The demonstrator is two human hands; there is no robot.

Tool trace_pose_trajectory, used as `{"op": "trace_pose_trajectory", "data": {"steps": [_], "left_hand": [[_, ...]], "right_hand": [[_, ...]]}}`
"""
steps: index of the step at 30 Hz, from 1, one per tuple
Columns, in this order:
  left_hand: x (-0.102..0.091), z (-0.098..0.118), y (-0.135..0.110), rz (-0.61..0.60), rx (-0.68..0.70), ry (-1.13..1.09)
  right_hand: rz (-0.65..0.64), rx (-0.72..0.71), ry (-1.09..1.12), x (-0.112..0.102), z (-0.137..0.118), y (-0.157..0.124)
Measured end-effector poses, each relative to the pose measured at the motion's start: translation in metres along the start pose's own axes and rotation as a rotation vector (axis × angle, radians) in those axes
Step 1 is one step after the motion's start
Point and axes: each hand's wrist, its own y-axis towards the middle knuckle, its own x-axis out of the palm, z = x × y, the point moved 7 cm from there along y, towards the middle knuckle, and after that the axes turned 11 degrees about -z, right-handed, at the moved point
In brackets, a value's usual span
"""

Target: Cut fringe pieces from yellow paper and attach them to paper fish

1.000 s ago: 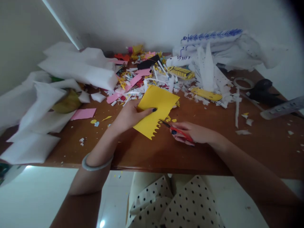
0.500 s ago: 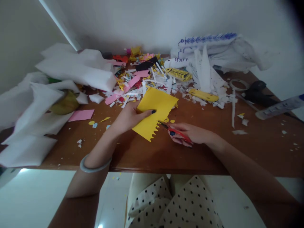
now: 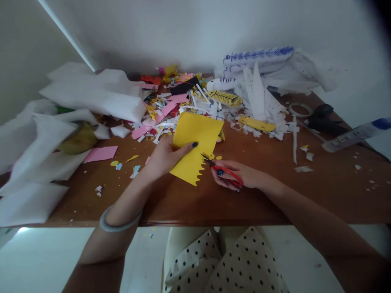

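Between the thumb and fingers of my left hand (image 3: 166, 156) is a sheet of yellow paper (image 3: 198, 128), held above the table. Its lower right edge is cut into several small pointed teeth; the upper part of that edge looks uneven. My right hand (image 3: 236, 173) grips small scissors with red handles (image 3: 230, 174). The dark blades point up and left, parted a little, right at the sheet's toothed edge. Tiny yellow scraps (image 3: 218, 157) lie beside the blades. The fingers of my left hand behind the sheet are hidden.
A brown table (image 3: 256, 207) carries a heap of paper scraps (image 3: 171, 108) at the back. White foam sheets (image 3: 94, 93) lie at left, near a pink paper piece (image 3: 101, 154). At right are a tape roll (image 3: 301, 109), a dark tool (image 3: 324, 120) and a clear tube (image 3: 356, 135).
My view has shifted slightly. The yellow sheet is turned a little in my left hand, and the scissors stay at its toothed edge with their blades somewhat more parted.
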Motion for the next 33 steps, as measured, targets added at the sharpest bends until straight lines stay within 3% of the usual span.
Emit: {"op": "trace_pose_trajectory", "data": {"steps": [7, 15, 20, 33], "left_hand": [[-0.001, -0.004, 0.001, -0.028, -0.016, -0.016], [0.002, -0.001, -0.003, 0.071, 0.048, -0.007], [0.007, -0.002, -0.005, 0.084, 0.045, -0.042], [0.023, 0.0, -0.015, 0.269, 0.163, -0.178]], "right_hand": [[-0.015, -0.021, 0.014, 0.001, -0.001, 0.0], [0.112, -0.093, -0.036, -0.002, -0.001, 0.0], [0.137, -0.125, 0.017, 0.0, 0.001, 0.004], [0.232, -0.26, 0.07, 0.007, -0.001, 0.011]]}}
